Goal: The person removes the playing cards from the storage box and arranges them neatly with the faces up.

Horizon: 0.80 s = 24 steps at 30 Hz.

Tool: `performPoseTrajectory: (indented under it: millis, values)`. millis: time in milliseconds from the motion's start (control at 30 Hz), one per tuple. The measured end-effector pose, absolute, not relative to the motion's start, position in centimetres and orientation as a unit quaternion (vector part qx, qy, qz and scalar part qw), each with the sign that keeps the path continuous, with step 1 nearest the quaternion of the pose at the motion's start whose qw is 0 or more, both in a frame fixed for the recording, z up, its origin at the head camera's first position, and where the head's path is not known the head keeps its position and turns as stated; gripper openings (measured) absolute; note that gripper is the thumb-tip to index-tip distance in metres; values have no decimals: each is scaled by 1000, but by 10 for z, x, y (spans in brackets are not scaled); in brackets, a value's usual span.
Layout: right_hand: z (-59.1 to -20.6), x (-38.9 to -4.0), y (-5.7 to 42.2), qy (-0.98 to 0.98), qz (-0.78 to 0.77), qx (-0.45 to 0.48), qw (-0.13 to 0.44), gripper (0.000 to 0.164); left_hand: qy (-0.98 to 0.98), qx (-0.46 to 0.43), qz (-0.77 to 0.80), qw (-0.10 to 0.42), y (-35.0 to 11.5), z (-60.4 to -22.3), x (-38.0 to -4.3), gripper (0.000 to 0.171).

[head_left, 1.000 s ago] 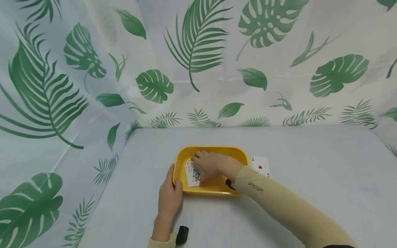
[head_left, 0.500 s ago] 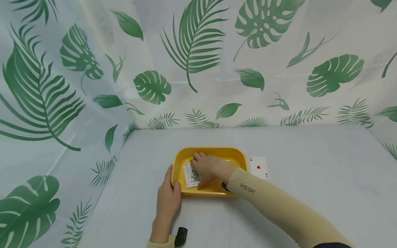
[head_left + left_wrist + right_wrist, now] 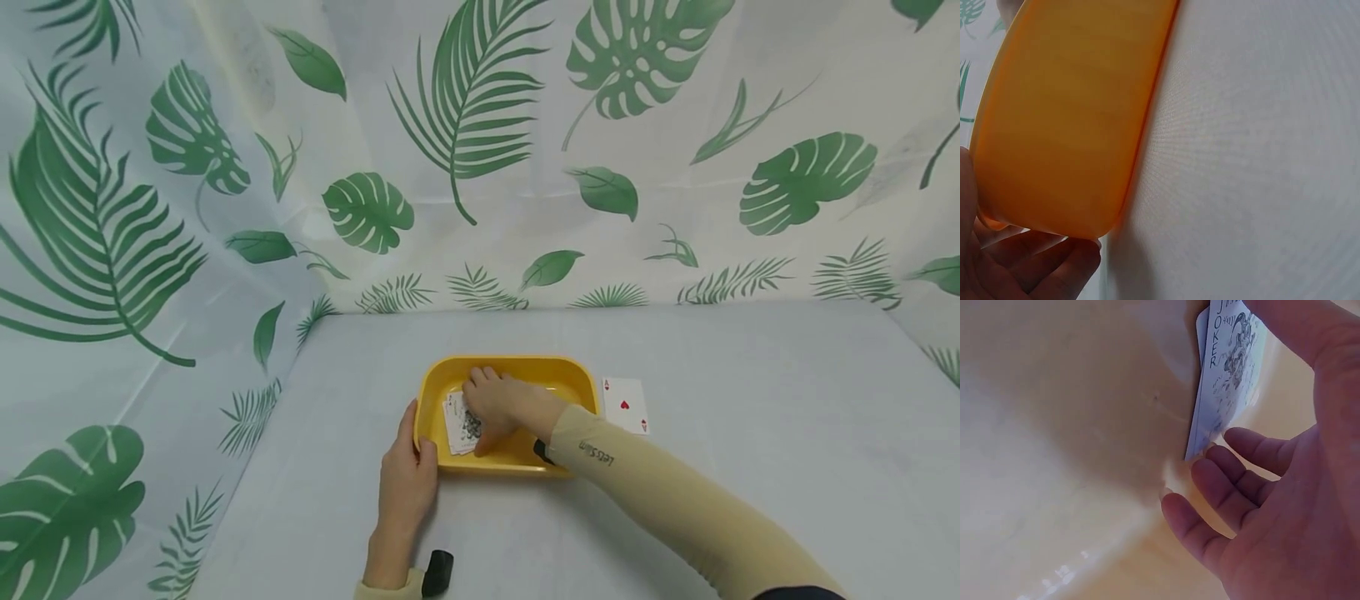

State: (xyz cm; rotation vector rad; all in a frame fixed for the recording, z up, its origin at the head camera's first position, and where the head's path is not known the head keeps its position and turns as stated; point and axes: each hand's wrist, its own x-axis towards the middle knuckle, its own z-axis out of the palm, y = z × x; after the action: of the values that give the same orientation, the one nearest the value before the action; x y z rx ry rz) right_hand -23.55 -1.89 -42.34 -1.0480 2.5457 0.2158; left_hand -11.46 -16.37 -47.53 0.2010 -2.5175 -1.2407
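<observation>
A yellow plastic tray (image 3: 525, 469) stands on the table. My left hand (image 3: 408, 483) grips its left end, thumb at the rim; in the left wrist view the fingers (image 3: 1072, 269) lie against the outer wall. Inside the tray, toward its left side, is a small stack of playing cards (image 3: 460, 423), a joker (image 3: 1235, 353) on top. My right hand (image 3: 501, 407) reaches over the cards and holds them between thumb and fingers at opposite edges. In the right wrist view the fingertips meet one edge of the stack, while the thumb's tip is cut off. Part of the stack is hidden under this hand.
An ace of hearts (image 3: 625, 406) lies face up on the white table (image 3: 750, 417), just right of the tray. A leaf-patterned white curtain (image 3: 487, 167) rises behind the table and along its left side.
The right hand has shifted slightly left over the cards, its thumb settling at their near edge. The left hand keeps its hold on the tray. The head view has shifted a little.
</observation>
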Motion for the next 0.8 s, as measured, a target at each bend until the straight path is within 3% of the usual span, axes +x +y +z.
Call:
performPoseTrajectory:
  millis: [500,800]
  values:
    - [-421,-238,-10,908,41,-376,178,99,-884,73,-432,161,-165,-477,-115,55]
    - [-417,-237,-5,909,7,-361,207,96,-884,73,-433,160,-164,-477,-115,55]
